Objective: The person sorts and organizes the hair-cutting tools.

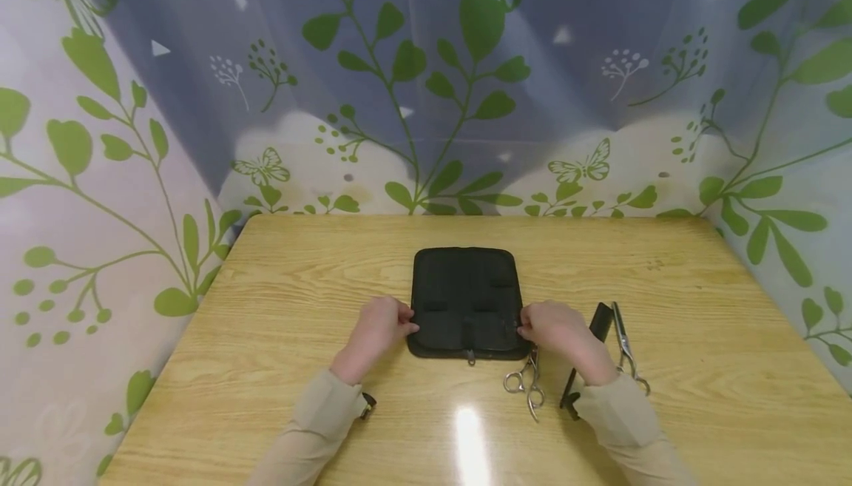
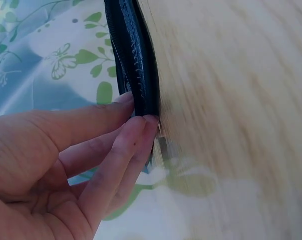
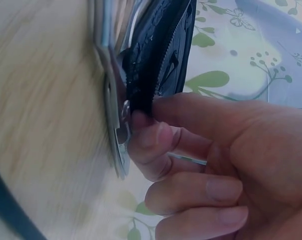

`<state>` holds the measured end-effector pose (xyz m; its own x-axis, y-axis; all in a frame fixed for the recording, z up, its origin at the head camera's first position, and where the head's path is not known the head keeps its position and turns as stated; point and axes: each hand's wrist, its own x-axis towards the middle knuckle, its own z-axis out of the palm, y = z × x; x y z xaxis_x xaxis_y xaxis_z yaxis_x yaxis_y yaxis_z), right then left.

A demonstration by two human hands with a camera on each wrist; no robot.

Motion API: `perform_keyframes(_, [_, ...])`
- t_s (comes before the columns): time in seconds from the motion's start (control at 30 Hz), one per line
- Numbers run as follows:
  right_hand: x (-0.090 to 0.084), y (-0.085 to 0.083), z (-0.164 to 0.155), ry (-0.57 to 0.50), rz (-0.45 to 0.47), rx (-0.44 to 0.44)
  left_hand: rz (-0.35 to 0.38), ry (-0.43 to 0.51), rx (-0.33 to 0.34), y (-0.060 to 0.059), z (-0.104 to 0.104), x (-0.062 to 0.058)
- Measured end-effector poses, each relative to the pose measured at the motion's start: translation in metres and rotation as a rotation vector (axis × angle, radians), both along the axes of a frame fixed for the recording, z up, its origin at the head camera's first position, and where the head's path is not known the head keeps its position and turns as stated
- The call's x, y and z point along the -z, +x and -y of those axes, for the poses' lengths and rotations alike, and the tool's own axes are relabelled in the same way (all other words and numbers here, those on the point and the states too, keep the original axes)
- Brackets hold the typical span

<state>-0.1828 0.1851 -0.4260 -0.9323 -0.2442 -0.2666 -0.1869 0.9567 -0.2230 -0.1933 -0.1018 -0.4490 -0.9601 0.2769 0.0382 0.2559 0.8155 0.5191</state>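
A black zippered tool case (image 1: 466, 286) lies on the table with its inner side up, showing sewn loops and pockets. My left hand (image 1: 379, 327) pinches its left edge between thumb and fingers; the left wrist view shows the zipper teeth along that case edge (image 2: 135, 55). On the opposite edge, my right hand (image 1: 559, 331) pinches the case the same way, ring and little fingers curled below. Silver scissors (image 1: 526, 382) lie by the case's lower right corner, their blades partly hidden. In the right wrist view the scissors (image 3: 113, 95) run right alongside the case edge.
To the right of my right hand are a second pair of silver scissors (image 1: 624, 345) and a long black tool (image 1: 601, 321), partly hidden by the hand and sleeve. The wooden table (image 1: 299, 264) ends at a leaf-patterned curtain (image 1: 426, 101) at the back.
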Motion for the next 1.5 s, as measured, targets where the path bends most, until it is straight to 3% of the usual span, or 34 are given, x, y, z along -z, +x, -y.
perform_keyframes(0.2, [0.001,0.001,-0.007,-0.021,0.009,0.009,-0.014,-0.023,0.008,0.000,-0.003,0.001])
perform_keyframes(0.53, [0.002,0.002,-0.012,-0.017,0.005,-0.001,0.023,-0.007,0.000,0.002,-0.008,0.000])
perform_keyframes(1.5, [0.004,0.016,-0.006,-0.030,-0.069,-0.015,-0.043,-0.064,0.037,0.011,-0.006,-0.003])
